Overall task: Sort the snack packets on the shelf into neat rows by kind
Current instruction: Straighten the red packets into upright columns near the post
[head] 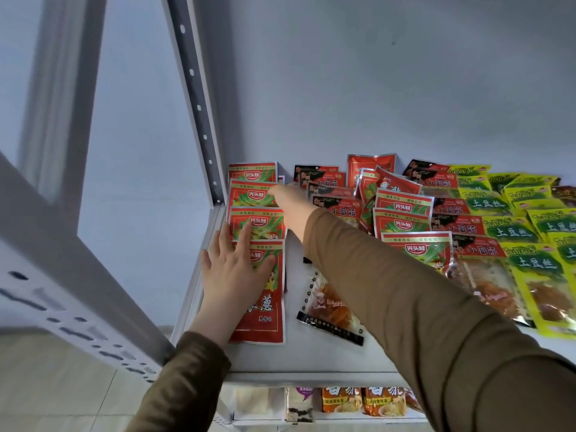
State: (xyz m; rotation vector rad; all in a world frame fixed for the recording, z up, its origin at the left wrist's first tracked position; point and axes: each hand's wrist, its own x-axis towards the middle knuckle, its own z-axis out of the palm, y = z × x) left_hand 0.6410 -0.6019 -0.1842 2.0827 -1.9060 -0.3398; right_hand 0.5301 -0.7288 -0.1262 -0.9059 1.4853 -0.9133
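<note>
On red 光头娃 packets: left hand.

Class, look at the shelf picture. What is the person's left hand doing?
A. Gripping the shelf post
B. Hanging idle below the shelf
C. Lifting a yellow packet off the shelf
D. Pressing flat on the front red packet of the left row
D: the left hand lies with straight fingers spread on the front red packet of the leftmost row, while the right hand reaches to a packet farther back.

Long olive-brown sleeves, bare hands
</note>
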